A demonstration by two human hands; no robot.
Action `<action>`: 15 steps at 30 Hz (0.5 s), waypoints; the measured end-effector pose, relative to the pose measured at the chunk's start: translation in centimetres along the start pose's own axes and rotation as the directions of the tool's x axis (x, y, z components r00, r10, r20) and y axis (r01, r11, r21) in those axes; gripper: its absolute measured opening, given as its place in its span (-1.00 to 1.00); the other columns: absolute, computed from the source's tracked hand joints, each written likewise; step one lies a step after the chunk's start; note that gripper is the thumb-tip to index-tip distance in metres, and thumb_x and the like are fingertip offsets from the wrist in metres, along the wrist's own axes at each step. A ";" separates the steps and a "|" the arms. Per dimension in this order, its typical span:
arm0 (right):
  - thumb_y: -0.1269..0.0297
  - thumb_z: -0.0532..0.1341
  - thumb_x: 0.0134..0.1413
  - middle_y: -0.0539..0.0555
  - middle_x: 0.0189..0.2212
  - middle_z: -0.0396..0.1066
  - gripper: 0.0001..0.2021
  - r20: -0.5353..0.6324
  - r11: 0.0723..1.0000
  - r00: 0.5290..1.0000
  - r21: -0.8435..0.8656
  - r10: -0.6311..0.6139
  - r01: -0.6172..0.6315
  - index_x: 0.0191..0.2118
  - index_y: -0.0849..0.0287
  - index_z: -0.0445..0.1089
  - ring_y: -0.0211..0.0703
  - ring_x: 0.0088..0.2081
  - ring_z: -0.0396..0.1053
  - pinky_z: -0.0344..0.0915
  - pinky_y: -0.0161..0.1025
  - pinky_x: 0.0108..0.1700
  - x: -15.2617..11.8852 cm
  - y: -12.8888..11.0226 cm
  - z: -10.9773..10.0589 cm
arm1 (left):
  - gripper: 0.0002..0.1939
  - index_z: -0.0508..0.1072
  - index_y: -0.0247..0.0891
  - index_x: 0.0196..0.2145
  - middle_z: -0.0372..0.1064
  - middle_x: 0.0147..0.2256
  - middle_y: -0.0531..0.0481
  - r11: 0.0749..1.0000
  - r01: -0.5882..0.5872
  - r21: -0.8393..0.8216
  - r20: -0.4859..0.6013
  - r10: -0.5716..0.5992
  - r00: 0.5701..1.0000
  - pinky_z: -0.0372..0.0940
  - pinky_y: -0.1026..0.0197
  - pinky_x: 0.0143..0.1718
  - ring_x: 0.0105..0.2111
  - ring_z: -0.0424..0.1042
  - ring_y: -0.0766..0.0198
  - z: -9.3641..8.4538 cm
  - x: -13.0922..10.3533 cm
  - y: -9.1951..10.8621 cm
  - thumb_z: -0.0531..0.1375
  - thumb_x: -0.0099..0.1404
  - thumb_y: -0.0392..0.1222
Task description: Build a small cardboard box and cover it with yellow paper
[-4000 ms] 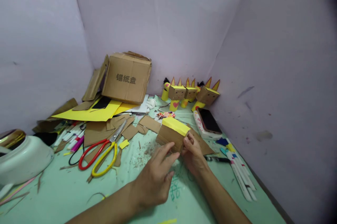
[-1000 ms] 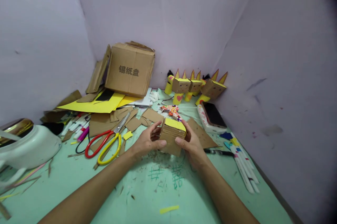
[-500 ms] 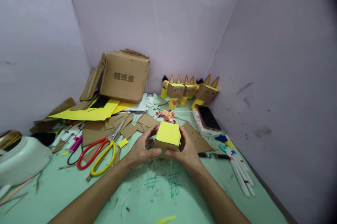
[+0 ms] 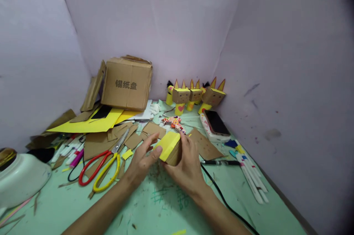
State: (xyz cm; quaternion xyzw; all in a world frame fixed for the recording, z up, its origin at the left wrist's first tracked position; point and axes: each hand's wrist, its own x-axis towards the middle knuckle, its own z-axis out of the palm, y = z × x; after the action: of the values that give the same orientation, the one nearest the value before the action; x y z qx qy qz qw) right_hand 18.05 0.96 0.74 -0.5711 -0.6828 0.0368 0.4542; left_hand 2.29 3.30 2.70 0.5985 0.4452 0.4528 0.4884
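Note:
A small cardboard box [image 4: 174, 154] with a yellow paper face is tilted between my hands, just above the green table. My right hand [image 4: 188, 165] wraps round its right side and underside, thumb below and fingers at the far edge. My left hand [image 4: 143, 161] is at the box's left side, its thumb touching the yellow face and its fingers apart. Beyond the box lies a patterned paper piece [image 4: 172, 121]. Cardboard scraps [image 4: 206, 144] are on both sides.
Red and yellow scissors [image 4: 110, 163] lie left of my hands. A large cardboard box [image 4: 127, 84] leans at the back left. Yellow box-headed figures [image 4: 181, 97] stand at the back. Right are a phone [image 4: 217, 122], white markers [image 4: 251, 179] and a black tool with a cable [image 4: 221, 162].
The small box has turned and tilted, so a cardboard side shows at the right. My left thumb has moved onto the yellow face. The black cable now shows beside my right arm.

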 end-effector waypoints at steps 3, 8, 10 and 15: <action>0.23 0.26 -0.22 0.33 -0.01 0.21 -0.16 0.011 0.986 0.998 -0.150 -0.066 0.067 0.23 0.31 -0.04 0.20 -0.05 0.18 0.18 0.10 -0.06 0.0 -1.4 -0.4 | -0.27 0.37 -0.32 0.02 0.34 0.03 -0.22 0.987 0.118 -0.114 -0.022 -0.121 0.992 0.17 0.00 0.05 0.07 0.26 -0.10 0.1 0.7 -0.3 0.18 0.05 0.27; 0.22 0.23 -0.28 0.33 -0.07 0.27 -0.23 0.162 0.961 0.986 -0.266 -0.033 0.075 0.16 0.39 0.12 0.18 -0.13 0.19 0.15 0.06 -0.14 -0.2 -3.3 -0.8 | -0.35 0.45 -0.28 -0.06 0.48 -0.20 -0.14 0.961 0.229 -0.156 0.137 -0.209 0.968 0.27 0.03 -0.11 -0.14 0.42 -0.01 0.1 1.7 -0.8 0.13 0.09 0.29; 0.24 0.22 -0.29 0.31 -0.10 0.29 -0.23 0.213 0.957 0.977 -0.282 -0.013 0.074 0.15 0.40 0.13 0.16 -0.15 0.19 0.14 0.04 -0.16 -0.4 -3.8 -0.9 | -0.46 0.50 -0.24 -0.12 0.50 -0.24 -0.09 0.991 0.126 -0.036 0.185 -0.118 0.976 0.27 0.08 -0.15 -0.20 0.41 0.05 0.1 1.7 -0.7 0.08 0.17 0.24; 0.26 0.20 -0.30 0.30 -0.12 0.30 -0.24 0.241 0.950 0.971 -0.305 0.008 0.068 0.15 0.41 0.14 0.12 -0.18 0.19 0.11 0.01 -0.18 -0.4 -4.3 -0.8 | -0.51 0.55 -0.22 -0.23 0.50 -0.35 -0.07 0.991 -0.001 0.135 0.244 -0.033 0.969 0.29 0.15 -0.30 -0.33 0.40 0.09 -0.3 1.4 -0.3 -0.02 0.27 0.15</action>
State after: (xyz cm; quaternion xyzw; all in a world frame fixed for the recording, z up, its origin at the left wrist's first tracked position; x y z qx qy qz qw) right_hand 15.33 -1.30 3.45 -0.6165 -0.7383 -0.0097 0.2735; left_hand 2.29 4.77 2.59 0.6779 0.4154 0.3402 0.5022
